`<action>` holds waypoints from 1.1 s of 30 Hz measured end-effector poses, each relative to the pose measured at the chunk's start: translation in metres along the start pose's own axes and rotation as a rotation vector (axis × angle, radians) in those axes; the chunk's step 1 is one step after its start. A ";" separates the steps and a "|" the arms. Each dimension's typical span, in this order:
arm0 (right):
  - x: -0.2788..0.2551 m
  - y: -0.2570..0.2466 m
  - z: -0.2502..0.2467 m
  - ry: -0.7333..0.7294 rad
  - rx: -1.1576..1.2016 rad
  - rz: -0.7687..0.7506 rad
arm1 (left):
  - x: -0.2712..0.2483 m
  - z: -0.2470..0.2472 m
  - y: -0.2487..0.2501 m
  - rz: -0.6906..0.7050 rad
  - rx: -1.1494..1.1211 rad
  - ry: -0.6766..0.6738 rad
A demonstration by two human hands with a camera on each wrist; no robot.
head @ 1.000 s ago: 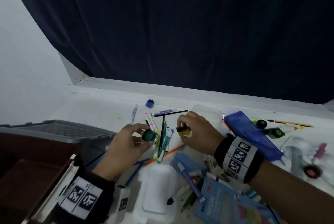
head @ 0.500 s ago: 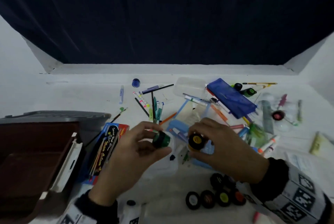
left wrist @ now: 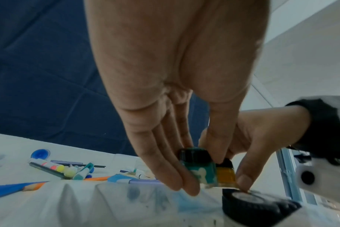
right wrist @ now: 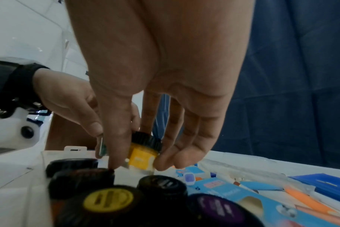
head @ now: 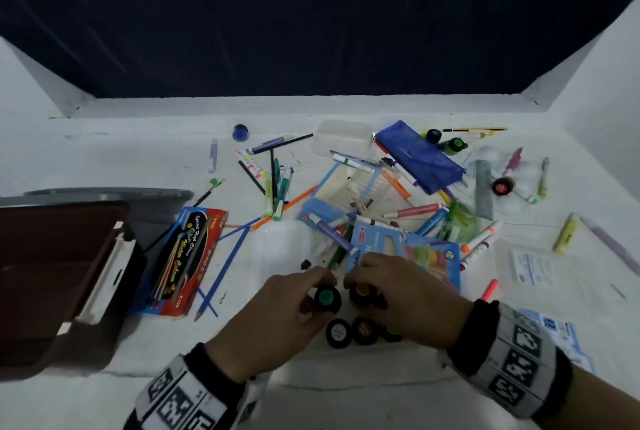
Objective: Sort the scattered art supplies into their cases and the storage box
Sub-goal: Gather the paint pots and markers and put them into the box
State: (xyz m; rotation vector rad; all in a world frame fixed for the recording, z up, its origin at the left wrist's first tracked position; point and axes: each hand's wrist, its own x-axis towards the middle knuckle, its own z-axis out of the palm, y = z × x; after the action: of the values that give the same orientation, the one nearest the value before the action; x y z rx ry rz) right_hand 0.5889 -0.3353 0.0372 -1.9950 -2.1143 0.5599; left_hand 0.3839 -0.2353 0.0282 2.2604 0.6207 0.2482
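Observation:
My left hand (head: 294, 298) pinches a green paint jar (head: 326, 298) with a black cap between thumb and fingers (left wrist: 177, 178); the green paint jar (left wrist: 199, 166) stands low over the white cloth. Touching it on the right is an orange-yellow paint jar (head: 360, 293), gripped by my right hand (head: 394, 294). In the right wrist view the orange-yellow jar (right wrist: 144, 153) is tilted just behind several black-capped paint jars (right wrist: 107, 199). More of these jars (head: 349, 331) sit in front of both hands.
A brown storage box (head: 52, 273) with a grey lid (head: 104, 194) stands at the left. A brush pack (head: 183, 259), a blue marker pack (head: 408, 253), a blue pencil case (head: 419, 155), a clear box (head: 343, 138) and scattered markers (head: 273, 187) cover the middle.
Both hands have carried their jars from the pile of markers toward me, down to the group of paint jars at the front. The head view has tilted down.

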 end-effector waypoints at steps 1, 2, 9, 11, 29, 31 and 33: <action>0.000 0.001 0.002 -0.015 -0.003 -0.009 | 0.001 0.002 0.001 0.006 0.038 -0.030; 0.000 0.002 0.003 -0.025 -0.010 -0.018 | 0.002 0.003 0.001 0.010 0.070 -0.050; 0.000 0.002 -0.003 -0.055 -0.057 -0.062 | 0.007 0.011 0.000 -0.014 0.182 -0.055; 0.001 0.001 -0.003 -0.046 -0.103 -0.058 | 0.010 0.015 0.000 -0.026 0.170 -0.045; 0.009 0.002 -0.013 -0.156 -0.091 0.035 | 0.020 0.011 -0.001 -0.128 0.413 -0.029; 0.012 0.002 -0.018 -0.191 -0.059 0.054 | 0.020 0.010 0.000 -0.126 0.460 -0.027; 0.017 0.003 -0.022 -0.191 -0.006 0.073 | 0.022 0.009 0.001 -0.129 0.463 -0.033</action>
State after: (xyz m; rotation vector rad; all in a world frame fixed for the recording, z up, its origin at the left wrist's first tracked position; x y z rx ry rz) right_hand 0.5982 -0.3156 0.0539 -2.1059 -2.1563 0.7859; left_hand 0.4065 -0.2301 0.0224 2.6419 0.8743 -0.0004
